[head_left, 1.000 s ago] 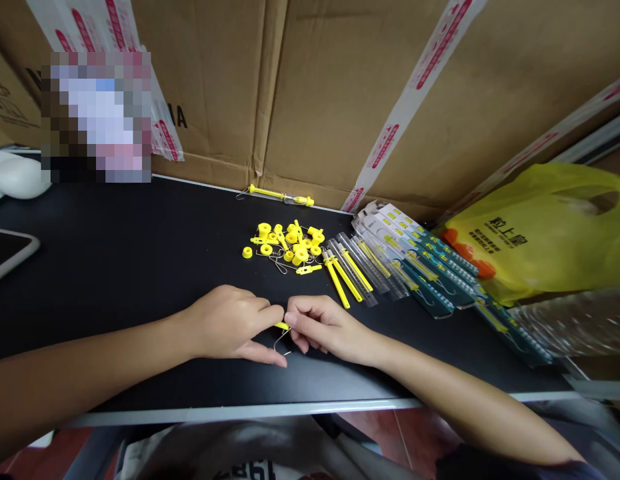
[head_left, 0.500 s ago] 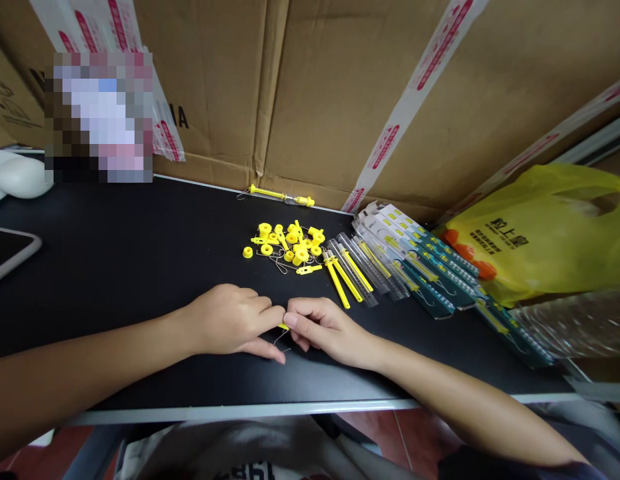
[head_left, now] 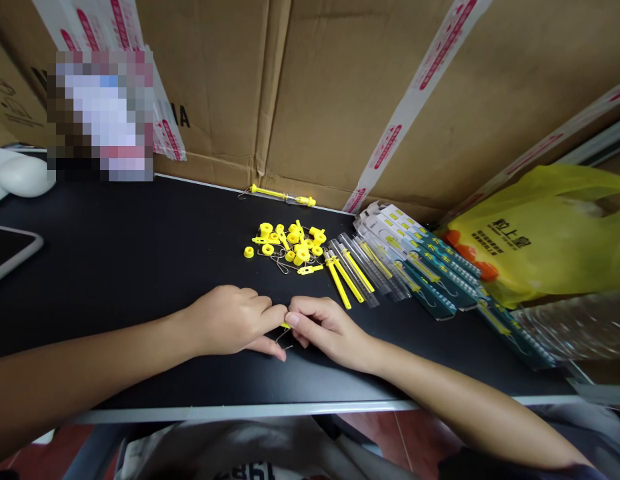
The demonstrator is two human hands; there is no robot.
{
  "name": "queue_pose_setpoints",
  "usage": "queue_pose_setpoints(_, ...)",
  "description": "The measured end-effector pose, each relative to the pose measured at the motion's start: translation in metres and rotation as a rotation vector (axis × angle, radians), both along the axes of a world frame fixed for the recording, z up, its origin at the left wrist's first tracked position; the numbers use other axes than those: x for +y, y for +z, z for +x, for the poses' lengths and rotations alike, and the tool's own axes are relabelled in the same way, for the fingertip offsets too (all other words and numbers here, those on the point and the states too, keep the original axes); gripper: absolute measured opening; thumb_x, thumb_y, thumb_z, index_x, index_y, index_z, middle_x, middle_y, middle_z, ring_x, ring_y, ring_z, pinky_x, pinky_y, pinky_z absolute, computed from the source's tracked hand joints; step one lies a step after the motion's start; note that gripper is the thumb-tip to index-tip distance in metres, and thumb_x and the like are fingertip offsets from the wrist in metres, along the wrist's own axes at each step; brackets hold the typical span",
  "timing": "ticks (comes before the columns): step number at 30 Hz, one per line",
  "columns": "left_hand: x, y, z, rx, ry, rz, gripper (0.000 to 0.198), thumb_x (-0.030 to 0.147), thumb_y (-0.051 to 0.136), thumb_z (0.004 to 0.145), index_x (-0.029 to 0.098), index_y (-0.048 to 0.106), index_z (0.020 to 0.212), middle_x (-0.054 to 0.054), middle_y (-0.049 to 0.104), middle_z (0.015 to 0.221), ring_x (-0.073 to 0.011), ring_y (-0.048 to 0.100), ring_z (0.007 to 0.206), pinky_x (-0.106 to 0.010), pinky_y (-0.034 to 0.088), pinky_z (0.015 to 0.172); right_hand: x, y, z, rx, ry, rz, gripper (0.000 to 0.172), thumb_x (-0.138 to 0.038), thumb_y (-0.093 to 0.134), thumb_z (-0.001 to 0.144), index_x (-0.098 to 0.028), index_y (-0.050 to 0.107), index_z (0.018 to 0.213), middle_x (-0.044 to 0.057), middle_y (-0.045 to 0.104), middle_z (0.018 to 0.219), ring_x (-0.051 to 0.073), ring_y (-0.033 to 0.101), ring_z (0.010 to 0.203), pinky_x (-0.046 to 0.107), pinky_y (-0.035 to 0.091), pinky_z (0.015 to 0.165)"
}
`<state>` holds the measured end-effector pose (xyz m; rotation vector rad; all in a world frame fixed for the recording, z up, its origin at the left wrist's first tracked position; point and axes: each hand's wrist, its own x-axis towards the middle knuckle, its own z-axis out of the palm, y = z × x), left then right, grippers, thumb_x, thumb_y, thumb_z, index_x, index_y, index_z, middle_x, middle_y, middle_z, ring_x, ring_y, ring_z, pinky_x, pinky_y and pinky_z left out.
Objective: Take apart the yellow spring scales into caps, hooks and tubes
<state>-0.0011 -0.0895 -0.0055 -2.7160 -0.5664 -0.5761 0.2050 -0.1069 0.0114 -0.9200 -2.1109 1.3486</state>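
My left hand [head_left: 235, 320] and my right hand [head_left: 325, 330] meet near the front of the black table. Between their fingertips sits a small yellow plastic piece [head_left: 285, 325], mostly covered by the fingers. From it a thin wire hook [head_left: 283, 335] sticks out toward me. My right thumb and fingers pinch the piece; my left fingers are curled against it, with the left thumb stretched below beside the wire. Beyond the hands lies a pile of yellow caps, tabs and wire hooks [head_left: 301, 255]. Right of it are clear tubes with yellow rods [head_left: 357, 270].
An assembled spring scale [head_left: 275, 194] lies by the cardboard wall [head_left: 330, 100]. Packaged spring scales [head_left: 425, 257] are stacked at the right, beside a yellow plastic bag [head_left: 550, 233] and clear plastic wrapping [head_left: 580, 330]. A phone [head_left: 13, 250] lies at the left edge.
Both hands keep almost the same position around the yellow piece. The left thumb has shifted slightly near the wire hook.
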Motion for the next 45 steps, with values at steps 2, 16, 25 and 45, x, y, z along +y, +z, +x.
queue_pose_setpoints(2,0.000,-0.001,0.000,0.003,-0.007,-0.014,0.045,0.059,0.035,0.090,0.018,0.048,0.075,0.002,0.054,0.057,-0.0125,0.052,0.048,-0.025,0.027,0.045,0.000,0.000,0.000,-0.010,0.005,0.021,0.037,-0.034,0.042,0.095,-0.016,0.045,0.064,-0.004,0.047,0.058,0.006,0.042,0.055,0.018,0.034,0.055)
queue_pose_setpoints(16,-0.001,-0.002,0.000,0.020,-0.005,-0.037,0.043,0.058,0.037,0.089,0.018,0.047,0.076,0.002,0.056,0.058,-0.0120,0.052,0.050,-0.025,0.024,0.046,0.001,-0.002,0.001,-0.056,0.027,0.123,0.033,-0.031,0.044,0.095,-0.016,0.046,0.065,-0.005,0.044,0.060,0.006,0.040,0.056,0.019,0.032,0.056)
queue_pose_setpoints(25,-0.002,0.004,0.000,-0.003,0.031,-0.014,0.042,0.058,0.042,0.087,0.018,0.049,0.074,0.002,0.054,0.058,-0.0127,0.050,0.051,-0.026,0.026,0.047,0.001,-0.001,0.001,-0.032,0.013,0.062,0.032,-0.034,0.042,0.095,-0.016,0.046,0.068,-0.004,0.049,0.059,0.006,0.045,0.056,0.018,0.036,0.057)
queue_pose_setpoints(45,-0.003,0.003,0.001,-0.013,0.018,-0.033,0.050,0.064,0.039,0.085,0.018,0.049,0.070,0.002,0.054,0.055,-0.0131,0.052,0.048,-0.027,0.028,0.046,0.001,0.002,0.001,-0.079,0.060,0.070,0.030,-0.037,0.048,0.092,-0.015,0.052,0.072,-0.003,0.053,0.061,0.006,0.045,0.056,0.018,0.036,0.055)
